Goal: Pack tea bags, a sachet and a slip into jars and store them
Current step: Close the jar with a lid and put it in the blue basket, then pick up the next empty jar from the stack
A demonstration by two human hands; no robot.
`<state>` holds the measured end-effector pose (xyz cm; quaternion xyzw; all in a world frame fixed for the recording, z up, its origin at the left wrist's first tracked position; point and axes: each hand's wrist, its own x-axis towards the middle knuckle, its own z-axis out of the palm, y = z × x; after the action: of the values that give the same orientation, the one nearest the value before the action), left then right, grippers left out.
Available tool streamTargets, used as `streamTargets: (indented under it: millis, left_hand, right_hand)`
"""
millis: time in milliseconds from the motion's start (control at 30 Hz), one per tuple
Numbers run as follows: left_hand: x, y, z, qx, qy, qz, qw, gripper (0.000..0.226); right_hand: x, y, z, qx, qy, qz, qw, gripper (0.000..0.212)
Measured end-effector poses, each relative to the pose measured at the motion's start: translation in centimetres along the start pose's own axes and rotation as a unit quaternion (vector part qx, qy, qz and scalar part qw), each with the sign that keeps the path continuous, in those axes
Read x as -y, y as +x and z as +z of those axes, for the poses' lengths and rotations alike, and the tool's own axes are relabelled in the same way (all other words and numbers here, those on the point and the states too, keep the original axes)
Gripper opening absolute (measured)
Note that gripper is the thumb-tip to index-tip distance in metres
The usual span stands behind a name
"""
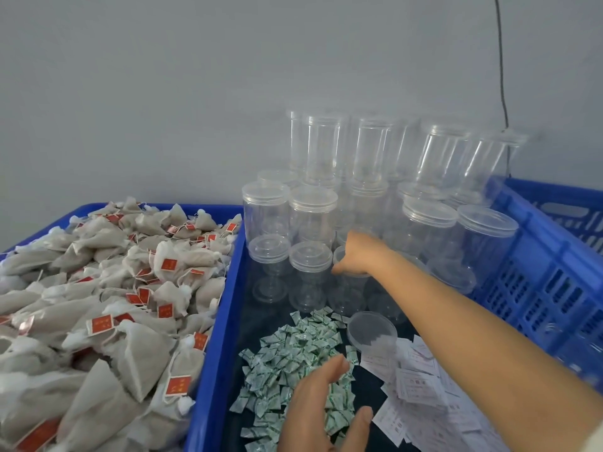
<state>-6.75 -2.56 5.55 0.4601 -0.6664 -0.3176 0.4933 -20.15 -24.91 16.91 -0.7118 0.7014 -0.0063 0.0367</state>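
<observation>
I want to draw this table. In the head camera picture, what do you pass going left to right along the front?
Blue plastic tray's rim around heaped beige cloth tea bags with red tags → pile of small green-and-white sachets → left hand over those sachets → scattered white paper slips → blue slotted plastic crate.

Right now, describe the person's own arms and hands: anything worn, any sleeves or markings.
Both hands are bare: no gloves, rings or watch show. The right hand leads into a long forearm that is uncovered for all of its visible length, with only a sliver of pale fabric, perhaps a sleeve, at the frame's bottom right corner. The left hand is cut off at the wrist by the bottom edge, so any sleeve there is unseen. No markings show.
</observation>
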Motion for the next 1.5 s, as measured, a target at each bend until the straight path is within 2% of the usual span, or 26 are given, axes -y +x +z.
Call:
streamTargets:
  millis: [167, 333, 433, 600, 733, 867, 1000, 1133, 1233, 1333, 1433, 1500]
  left_hand:
    - [-0.4, -0.2, -0.1, -0.022, 0.011, 0.015, 1.0, 0.059]
    - [-1.5, -0.2, 0.2, -0.036, 0.022, 0.037, 0.998, 0.051]
    - [-2.4, 0.1, 0.1, -0.062, 0.039, 0.048, 0.996, 0.047]
    - [-4.9, 0.9, 0.3, -0.12, 0.071, 0.084, 0.987, 0.068]
    - [-5.1, 1.0, 0.8, -0.113, 0.153, 0.074, 0.979, 0.105]
    - [-4.9, -0.2, 1.5, -0.078, 0.221, 0.048, 0.971, 0.121]
    - [-3.5, -1.3, 1.7, -0.072, 0.263, 0.076, 0.959, 0.095]
    - [-2.5, -2.0, 1.4, -0.06, 0.296, 0.113, 0.947, 0.088]
    - [-2.3, -2.0, 1.1, -0.031, 0.255, 0.098, 0.961, 0.094]
    - [-2.6, -2.1, 0.5, 0.023, 0.116, 0.014, 0.993, 0.087]
    - [-2.4, -1.7, -0.8, 0.087, 0.047, 0.006, 0.995, 0.086]
    - [-2.2, -1.5, -1.6, 0.102, 0.089, 0.023, 0.991, 0.087]
  right_hand:
    - [-0.2, -1.9, -1.0, -0.042, 0.011, 0.002, 0.999, 0.066]
    - [0.0, -5.9, -3.7, -0.106, -0.015, 0.002, 0.994, 0.074]
    - [0.0, -10.4, -5.2, -0.168, 0.02, 0.002, 0.986, 0.076]
    - [0.1, -18.2, -4.9, -0.209, 0.12, -0.017, 0.97, 0.066]
    - [0.1, -21.7, -2.4, -0.204, 0.21, -0.042, 0.955, 0.063]
    - [-0.1, -23.4, 0.7, -0.165, 0.279, -0.035, 0.945, 0.074]
    - [-0.6, -24.0, 3.9, -0.1, 0.292, 0.002, 0.951, 0.087]
    - [-1.3, -24.2, 6.0, -0.072, 0.311, -0.027, 0.947, 0.09]
    - [-1.7, -24.2, 6.2, -0.086, 0.302, -0.07, 0.947, 0.084]
    - [-2.6, -23.8, 5.3, -0.063, 0.243, -0.173, 0.952, 0.085]
    - [-4.0, -23.0, 3.8, 0.05, 0.238, -0.261, 0.934, 0.066]
    - [-5.0, -22.5, 2.7, 0.148, 0.247, -0.279, 0.916, 0.078]
